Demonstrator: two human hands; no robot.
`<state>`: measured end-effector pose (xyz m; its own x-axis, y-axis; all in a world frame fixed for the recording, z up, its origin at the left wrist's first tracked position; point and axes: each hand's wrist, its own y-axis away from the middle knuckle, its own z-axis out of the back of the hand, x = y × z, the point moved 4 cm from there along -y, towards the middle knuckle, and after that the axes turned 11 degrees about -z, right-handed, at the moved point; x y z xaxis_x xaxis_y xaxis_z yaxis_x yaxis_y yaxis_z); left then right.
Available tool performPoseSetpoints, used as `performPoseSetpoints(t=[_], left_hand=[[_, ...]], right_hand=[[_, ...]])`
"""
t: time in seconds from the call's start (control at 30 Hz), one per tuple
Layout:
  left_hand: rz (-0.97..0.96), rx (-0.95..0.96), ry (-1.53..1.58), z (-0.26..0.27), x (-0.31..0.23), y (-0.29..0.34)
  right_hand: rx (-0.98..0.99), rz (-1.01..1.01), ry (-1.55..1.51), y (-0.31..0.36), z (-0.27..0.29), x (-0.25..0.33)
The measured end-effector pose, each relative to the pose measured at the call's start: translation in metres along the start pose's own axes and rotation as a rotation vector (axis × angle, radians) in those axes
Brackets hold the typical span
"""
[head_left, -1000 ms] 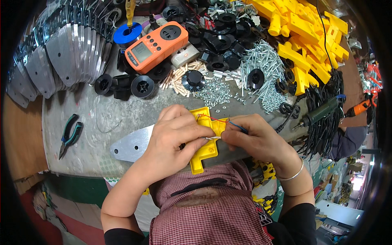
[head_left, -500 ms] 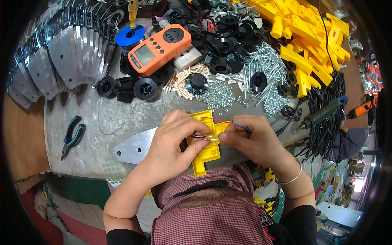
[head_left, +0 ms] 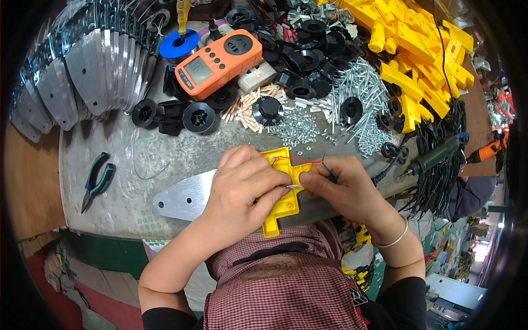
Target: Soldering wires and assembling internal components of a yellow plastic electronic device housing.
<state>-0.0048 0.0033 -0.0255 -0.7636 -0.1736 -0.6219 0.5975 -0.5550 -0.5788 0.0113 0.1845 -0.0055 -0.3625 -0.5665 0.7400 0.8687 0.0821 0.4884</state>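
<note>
My left hand [head_left: 242, 187] is closed over a yellow plastic housing half [head_left: 283, 208], its thumb and fingertips pinching thin wires [head_left: 291, 187] whose pale ends run across the open shell. The fingers of my right hand [head_left: 346, 181] are closed on the far ends of these wires, at the housing's right edge. A red wire [head_left: 298, 160] stretches from the top of the shell to my right fingers, where a dark blue wire [head_left: 329, 169] curls up. Left of the housing a flat pointed metal plate [head_left: 181, 197] lies partly under my left hand.
Pliers [head_left: 98, 184] lie at left, beside upright metal plates [head_left: 91, 71]. Behind my hands are an orange meter [head_left: 220, 63], a blue spool [head_left: 179, 45], black knobs [head_left: 199, 117], nuts [head_left: 297, 129] and screws [head_left: 357, 104]. Yellow housings [head_left: 418, 49] and a green-handled tool [head_left: 437, 157] are at right.
The wire ends between my hands now lie closer together, like one twisted strand. The blue wire has bent upward beside my right fingers, and my right thumb has shifted slightly right.
</note>
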Motion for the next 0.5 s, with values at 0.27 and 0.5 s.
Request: performPoseSetpoints(t=[0.27, 0.5], left_hand=[[0.043, -0.025, -0.008, 0.0000, -0.0050, -0.0064], [-0.048, 0.003, -0.056, 0.0018, -0.0083, -0.0039]], right_hand=[[0.107, -0.011, -0.051, -0.0019, -0.0024, 0.0038], [0.208, -0.108, -0.039, -0.0019, -0.0061, -0.0014]])
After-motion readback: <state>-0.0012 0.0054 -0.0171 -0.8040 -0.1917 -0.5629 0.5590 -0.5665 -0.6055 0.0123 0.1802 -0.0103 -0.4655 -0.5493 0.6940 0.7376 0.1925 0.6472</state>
